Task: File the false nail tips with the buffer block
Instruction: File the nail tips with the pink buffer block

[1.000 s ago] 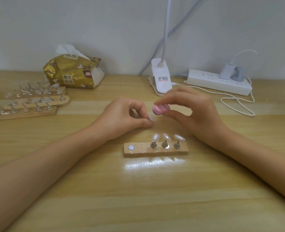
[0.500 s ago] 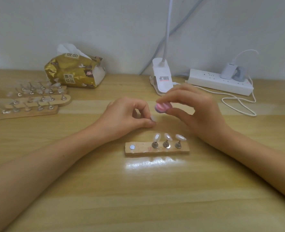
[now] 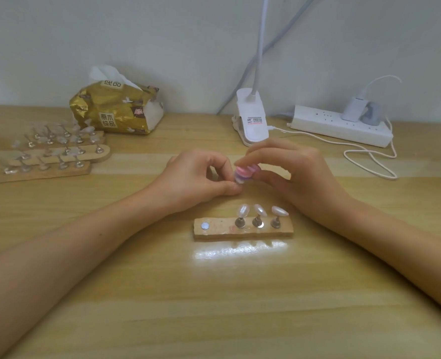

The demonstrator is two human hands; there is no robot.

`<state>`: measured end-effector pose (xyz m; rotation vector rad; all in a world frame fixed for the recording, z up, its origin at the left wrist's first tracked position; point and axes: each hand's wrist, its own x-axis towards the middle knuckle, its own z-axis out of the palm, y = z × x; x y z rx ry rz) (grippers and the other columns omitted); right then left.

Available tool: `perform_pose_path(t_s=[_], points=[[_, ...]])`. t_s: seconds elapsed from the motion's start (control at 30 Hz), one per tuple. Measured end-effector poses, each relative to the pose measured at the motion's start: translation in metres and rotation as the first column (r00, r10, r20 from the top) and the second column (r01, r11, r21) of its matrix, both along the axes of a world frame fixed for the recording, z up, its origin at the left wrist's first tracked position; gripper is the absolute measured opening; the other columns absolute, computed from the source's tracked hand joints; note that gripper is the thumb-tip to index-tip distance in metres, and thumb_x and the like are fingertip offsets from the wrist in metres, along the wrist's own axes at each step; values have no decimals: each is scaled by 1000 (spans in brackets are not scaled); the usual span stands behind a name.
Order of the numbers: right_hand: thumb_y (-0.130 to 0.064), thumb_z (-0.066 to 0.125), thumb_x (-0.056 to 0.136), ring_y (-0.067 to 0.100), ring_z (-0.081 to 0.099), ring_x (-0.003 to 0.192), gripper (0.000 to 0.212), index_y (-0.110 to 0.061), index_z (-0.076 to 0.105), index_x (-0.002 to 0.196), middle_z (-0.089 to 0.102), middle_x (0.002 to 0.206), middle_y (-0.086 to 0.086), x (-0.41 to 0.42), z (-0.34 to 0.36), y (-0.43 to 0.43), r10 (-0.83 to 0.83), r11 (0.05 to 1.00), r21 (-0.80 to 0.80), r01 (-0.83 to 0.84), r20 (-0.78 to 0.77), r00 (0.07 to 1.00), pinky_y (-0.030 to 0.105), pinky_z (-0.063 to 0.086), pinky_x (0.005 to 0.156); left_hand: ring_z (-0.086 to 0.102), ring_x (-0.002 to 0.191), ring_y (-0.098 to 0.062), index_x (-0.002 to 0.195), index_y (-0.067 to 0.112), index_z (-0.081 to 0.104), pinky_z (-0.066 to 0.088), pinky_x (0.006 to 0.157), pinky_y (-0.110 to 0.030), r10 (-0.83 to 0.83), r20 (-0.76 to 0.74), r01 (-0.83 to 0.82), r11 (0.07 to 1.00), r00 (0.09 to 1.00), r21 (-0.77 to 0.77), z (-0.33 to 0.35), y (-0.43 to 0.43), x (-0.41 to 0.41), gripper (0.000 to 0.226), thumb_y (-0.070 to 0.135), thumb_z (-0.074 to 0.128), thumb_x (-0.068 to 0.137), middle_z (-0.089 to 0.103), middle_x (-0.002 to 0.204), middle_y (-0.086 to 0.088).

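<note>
Near the left edge of the desk [image 3: 214, 307], towards the back, three wooden strips [image 3: 51, 161] lie side by side. Each carries a row of small metal pegs topped with clear tips, too blurred to count. Behind them, by the back edge, sits a gold tissue pack [image 3: 116, 110] with a white sheet poking from its top. The left hand [image 3: 196, 177] is at the middle of the desk with its fingers curled, thumb and forefinger pinching a small pale false nail tip [image 3: 238, 181] that is mostly hidden by the fingertips. Right against that tip from above is the pink buffer block [image 3: 246, 172]; whether the two actually touch is lost in the blur. Towards the front edge from both hands, apart from them, a wooden holder [image 3: 242, 230] lies flat, with a bare metal disc [image 3: 205, 225] at its left end and three mounted nail tips [image 3: 260, 209] standing on pegs along its right half. At the back edge a white clip lamp [image 3: 251, 117] sits with its neck rising out of view. The right hand [image 3: 299, 177] is curled, gripping the buffer block between thumb and fingertips. Further right along the back edge lies a white power strip [image 3: 330, 124] with a charger [image 3: 354, 110] plugged in, and a white cable [image 3: 369, 164] loops on the desk in front of it.
</note>
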<state>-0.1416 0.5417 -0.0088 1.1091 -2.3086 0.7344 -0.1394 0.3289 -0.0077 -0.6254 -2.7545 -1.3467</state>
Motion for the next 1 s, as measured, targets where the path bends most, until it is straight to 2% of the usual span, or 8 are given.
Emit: perform_pose_path(t_s=[0.07, 0.2, 0.37, 0.53, 0.73, 0.83, 0.93, 1.0], points=[[1, 74, 88, 16, 64, 87, 16, -8, 77, 101, 67, 97, 6, 1, 1, 4, -43, 998, -41, 43, 0, 999, 33, 52, 83, 48, 48, 1, 68, 22, 69, 32, 56, -21, 4, 5, -4, 1000, 1000, -5, 0, 0, 0, 18, 32, 82, 75, 54, 48, 18], [0, 72, 90, 13, 62, 90, 17, -7, 75, 105, 65, 102, 6, 6, -1, -5, 93, 996, -6, -94, -28, 995, 24, 50, 84, 43, 45, -1, 61, 27, 65, 29, 54, -23, -6, 18, 6, 1000, 1000, 23, 0, 0, 0, 25, 39, 80, 77, 48, 44, 15], [1, 74, 88, 12, 63, 89, 17, -7, 77, 102, 66, 100, 4, 1, 0, 5, -41, 999, -7, 41, -15, 999, 31, 52, 83, 47, 49, 0, 66, 24, 69, 34, 58, -24, 5, 18, -5, 1000, 1000, 3, 1, -1, -1, 19, 32, 83, 75, 56, 52, 15], [0, 70, 91, 13, 62, 92, 17, -7, 75, 106, 65, 103, 7, 8, 0, -4, 98, 995, 4, -98, -36, 994, 20, 49, 85, 45, 48, -1, 66, 24, 69, 31, 56, -24, -34, 0, 34, 998, 999, 44, -1, -2, 0, 30, 52, 78, 68, 52, 51, 14], [3, 76, 85, 15, 67, 89, 19, -7, 78, 101, 69, 98, 5, 3, 1, 7, -21, 997, -75, 24, 39, 999, 27, 53, 84, 52, 57, 8, 70, 17, 70, 36, 65, -23, -67, -21, 67, 998, 998, 10, 1, -5, 4, 16, 23, 84, 75, 63, 62, 28], [5, 71, 88, 14, 68, 99, 24, -10, 75, 107, 67, 105, 4, 4, 3, 10, 5, 980, -193, 41, 234, 972, 27, 55, 93, 54, 60, 1, 71, 18, 72, 42, 64, -17, -52, 26, 49, 994, 998, 93, 12, -9, 10, 13, 19, 85, 75, 68, 67, 20], [7, 70, 87, 14, 69, 102, 27, -11, 74, 107, 67, 107, 5, 3, 4, 11, 59, 968, -245, 44, 397, 916, 25, 54, 97, 65, 80, -22, 73, 26, 74, 46, 76, -31, -88, 112, 63, 975, 990, 212, 30, -25, 18, 11, 31, 84, 72, 76, 86, 1], [9, 70, 86, 14, 69, 102, 28, -9, 74, 106, 67, 106, 4, 4, 5, 9, 83, 971, -236, 18, 409, 909, 24, 53, 97, 64, 84, -20, 79, 31, 77, 45, 78, -31, -148, 117, 130, 980, 982, 150, 34, -37, 29, 17, 43, 79, 68, 75, 89, 2]])
